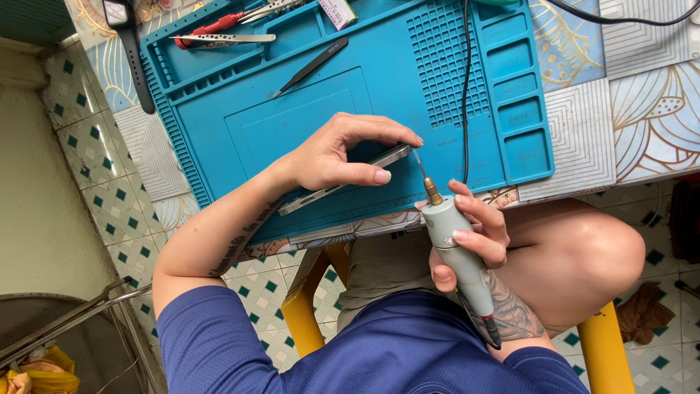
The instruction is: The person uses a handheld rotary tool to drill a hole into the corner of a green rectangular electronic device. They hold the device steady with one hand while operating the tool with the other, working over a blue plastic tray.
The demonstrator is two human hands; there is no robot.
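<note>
My left hand grips a slim phone on its edge, tilted on the blue work mat; thumb and fingers clamp its upper end. My right hand holds a grey pen-shaped power tool with a brass collar and a thin bit. The bit tip sits at the phone's top corner near my left fingertips. A cable leaves the tool's rear end by my wrist.
Black tweezers, silver tweezers and a red-handled tool lie at the mat's far side. A black cable crosses the mat. A wristwatch lies on the patterned tablecloth. Yellow stool legs stand below.
</note>
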